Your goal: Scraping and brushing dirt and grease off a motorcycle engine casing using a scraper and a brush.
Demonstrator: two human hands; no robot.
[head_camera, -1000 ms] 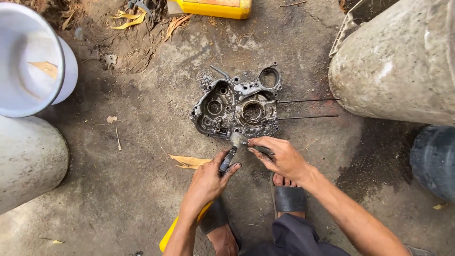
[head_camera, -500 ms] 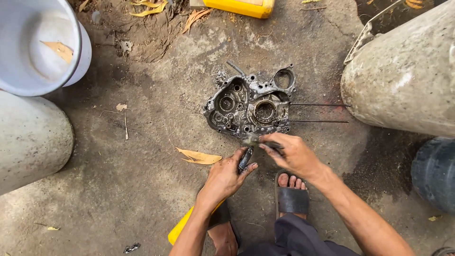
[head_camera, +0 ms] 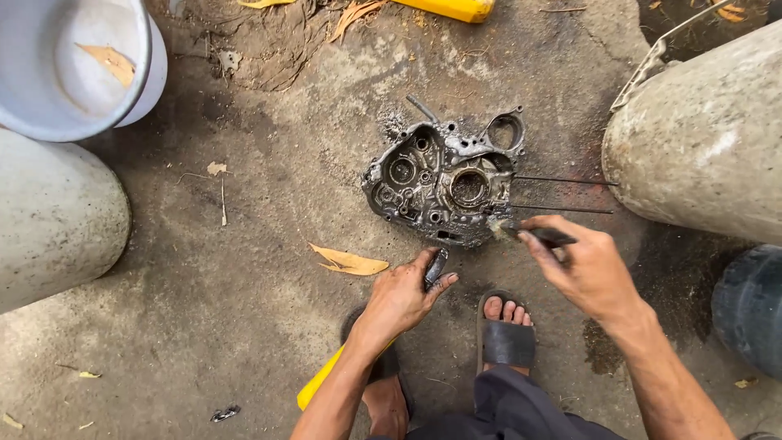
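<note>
Gripping a brush (head_camera: pixel 533 234) in my right hand (head_camera: pixel 586 273), bristles at the flat-lying engine case (head_camera: pixel 444 183) rim, my left hand (head_camera: pixel 403 297) pinched a small dark part (head_camera: pixel 435 267) clear of the work.

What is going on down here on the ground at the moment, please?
A person crouches over a grimy metal engine casing lying on the concrete floor. The right hand holds a small brush with its bristles at the casing's lower right edge. The left hand grips a small dark tool just short of the casing.
</note>
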